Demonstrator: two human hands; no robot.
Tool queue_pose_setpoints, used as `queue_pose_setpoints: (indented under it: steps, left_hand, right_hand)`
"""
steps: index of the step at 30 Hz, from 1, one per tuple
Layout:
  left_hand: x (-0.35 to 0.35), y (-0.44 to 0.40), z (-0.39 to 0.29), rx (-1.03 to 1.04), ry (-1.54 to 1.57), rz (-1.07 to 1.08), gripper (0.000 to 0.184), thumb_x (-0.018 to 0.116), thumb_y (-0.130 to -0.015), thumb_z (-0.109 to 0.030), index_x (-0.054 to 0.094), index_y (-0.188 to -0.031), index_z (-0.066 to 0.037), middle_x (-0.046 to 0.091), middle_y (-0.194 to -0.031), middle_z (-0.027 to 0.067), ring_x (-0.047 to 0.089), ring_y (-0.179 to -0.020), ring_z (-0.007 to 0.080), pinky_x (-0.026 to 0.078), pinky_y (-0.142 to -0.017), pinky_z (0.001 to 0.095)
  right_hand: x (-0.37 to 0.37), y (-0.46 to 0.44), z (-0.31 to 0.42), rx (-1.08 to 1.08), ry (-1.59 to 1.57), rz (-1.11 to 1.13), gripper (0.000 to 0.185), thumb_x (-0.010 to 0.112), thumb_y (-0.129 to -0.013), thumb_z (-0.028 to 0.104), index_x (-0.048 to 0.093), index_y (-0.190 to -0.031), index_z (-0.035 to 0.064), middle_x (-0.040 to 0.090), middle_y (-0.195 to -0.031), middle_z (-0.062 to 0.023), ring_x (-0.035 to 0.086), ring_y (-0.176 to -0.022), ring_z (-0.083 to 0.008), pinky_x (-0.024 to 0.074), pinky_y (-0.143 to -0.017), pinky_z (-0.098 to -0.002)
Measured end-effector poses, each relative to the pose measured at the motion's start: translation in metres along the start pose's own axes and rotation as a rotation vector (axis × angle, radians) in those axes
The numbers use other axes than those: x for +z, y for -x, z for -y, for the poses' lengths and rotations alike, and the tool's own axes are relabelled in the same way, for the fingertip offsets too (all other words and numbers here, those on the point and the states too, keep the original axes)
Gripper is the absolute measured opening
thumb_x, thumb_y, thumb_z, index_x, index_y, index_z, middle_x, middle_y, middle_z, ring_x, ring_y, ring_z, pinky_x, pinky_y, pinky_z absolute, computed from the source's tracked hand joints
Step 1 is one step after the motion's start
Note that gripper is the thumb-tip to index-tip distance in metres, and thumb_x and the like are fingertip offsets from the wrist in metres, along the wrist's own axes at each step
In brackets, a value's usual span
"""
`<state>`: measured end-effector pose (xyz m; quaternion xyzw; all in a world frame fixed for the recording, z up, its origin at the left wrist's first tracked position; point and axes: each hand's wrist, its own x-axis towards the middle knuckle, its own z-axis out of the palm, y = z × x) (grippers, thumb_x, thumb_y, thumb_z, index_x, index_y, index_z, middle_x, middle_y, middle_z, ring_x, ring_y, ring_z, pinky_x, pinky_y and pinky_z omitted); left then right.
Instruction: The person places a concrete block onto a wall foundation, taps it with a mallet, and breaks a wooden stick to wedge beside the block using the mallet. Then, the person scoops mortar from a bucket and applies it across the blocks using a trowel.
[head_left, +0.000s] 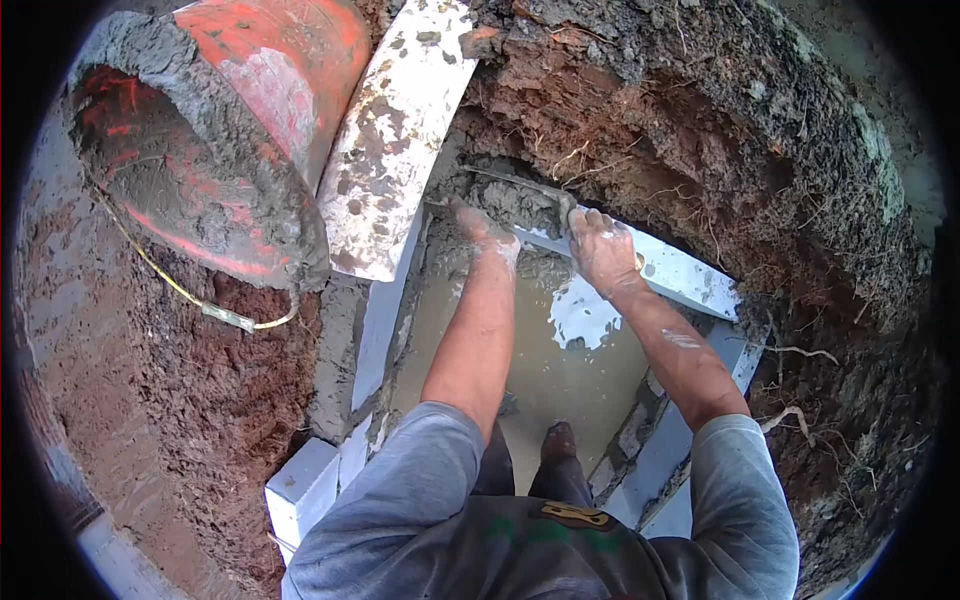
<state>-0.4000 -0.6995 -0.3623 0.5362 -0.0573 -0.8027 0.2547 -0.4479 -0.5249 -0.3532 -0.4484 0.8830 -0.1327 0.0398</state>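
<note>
My right hand (pixel 603 250) is closed around the handle of a mud-coated trowel (pixel 525 184). The trowel's thin blade reaches left over wet grey mortar (pixel 522 208) at the far end of the pit. My left hand (pixel 483 226) is beside that mortar, near the left wall's corner; its fingers are mostly hidden and I cannot make out a grip. A white block (pixel 680 272) runs right from the mortar, just under my right hand. Below my arms lies muddy water (pixel 470 330), where one of my legs shows.
An orange mortar-caked bucket (pixel 290 80) lies tipped at upper left, its yellow-wrapped handle hanging. A splattered white board (pixel 395 140) leans beside it. Block walls (pixel 380 335) line the pit. Rough earth with roots (pixel 650 130) rises behind and right. Another white block (pixel 303 490) is lower left.
</note>
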Motion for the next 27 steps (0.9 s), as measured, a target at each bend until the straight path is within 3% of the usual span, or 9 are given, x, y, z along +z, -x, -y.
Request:
queue_pose_setpoints:
  steps: [3,7,11,15,18,21,27]
  left_hand:
    - [0.001,0.019,-0.005,-0.023,0.000,0.054,0.077,0.028,-0.088,-0.066,0.029,-0.143,-0.011,0.029,-0.148,0.0080,0.026,-0.136,0.0267,0.015,-0.111,0.0475]
    - [-0.006,0.002,-0.007,-0.051,-0.024,-0.021,0.075,0.029,-0.088,-0.065,0.030,-0.143,-0.013,0.029,-0.148,0.0064,0.026,-0.136,0.0250,0.014,-0.111,0.0471]
    - [-0.028,-0.026,-0.005,-0.016,-0.142,-0.041,0.072,0.032,-0.089,-0.063,0.032,-0.142,-0.015,0.031,-0.147,0.0060,0.028,-0.135,0.0235,0.017,-0.110,0.0464]
    - [-0.031,-0.013,0.001,-0.001,-0.212,0.016,0.069,0.037,-0.089,-0.061,0.032,-0.142,-0.017,0.031,-0.147,0.0060,0.029,-0.134,0.0224,0.022,-0.108,0.0450]
    - [-0.024,0.002,0.005,0.016,-0.228,-0.075,0.071,0.035,-0.090,-0.060,0.027,-0.143,-0.014,0.027,-0.149,0.0051,0.028,-0.134,0.0189,0.026,-0.105,0.0359]
    - [-0.009,0.020,0.007,0.001,-0.182,-0.113,0.070,0.035,-0.090,-0.060,0.027,-0.143,-0.014,0.028,-0.148,0.0052,0.028,-0.134,0.0197,0.025,-0.107,0.0363]
    - [-0.015,-0.024,0.020,-0.034,0.088,0.386,0.078,0.033,-0.087,-0.065,0.020,-0.146,-0.016,0.018,-0.152,0.0089,0.015,-0.140,0.0211,0.007,-0.114,0.0367]
  right_hand:
    - [-0.023,0.017,-0.002,0.010,-0.048,-0.069,0.019,0.059,-0.076,0.012,0.051,-0.091,0.0051,0.058,-0.084,-0.0143,0.061,-0.075,-0.0313,0.0505,-0.063,-0.0421]
    - [-0.046,0.047,-0.006,0.225,-0.096,0.085,0.023,0.062,-0.075,0.015,0.051,-0.093,0.0048,0.058,-0.085,-0.0159,0.061,-0.078,-0.0334,0.0509,-0.066,-0.0439]
    - [-0.050,0.078,0.001,0.353,-0.102,0.103,0.026,0.062,-0.074,0.016,0.051,-0.096,0.0055,0.058,-0.087,-0.0165,0.061,-0.080,-0.0350,0.0512,-0.067,-0.0445]
    - [-0.038,0.070,-0.004,0.339,-0.072,0.101,0.025,0.061,-0.074,0.015,0.052,-0.095,0.0052,0.059,-0.088,-0.0157,0.062,-0.081,-0.0336,0.0521,-0.068,-0.0430]
    - [-0.044,0.041,-0.003,0.282,-0.009,0.161,0.024,0.061,-0.075,0.016,0.051,-0.094,0.0042,0.060,-0.091,-0.0156,0.063,-0.081,-0.0321,0.0524,-0.068,-0.0424]
    - [-0.043,0.020,0.000,0.217,-0.026,0.169,0.022,0.059,-0.077,0.017,0.052,-0.093,0.0037,0.062,-0.087,-0.0169,0.065,-0.076,-0.0318,0.0528,-0.066,-0.0419]
    - [-0.033,0.005,0.020,0.153,-0.005,0.299,0.037,0.058,-0.078,0.020,0.053,-0.110,0.0023,0.063,-0.086,-0.0162,0.066,-0.075,-0.0318,0.0530,-0.067,-0.0421]
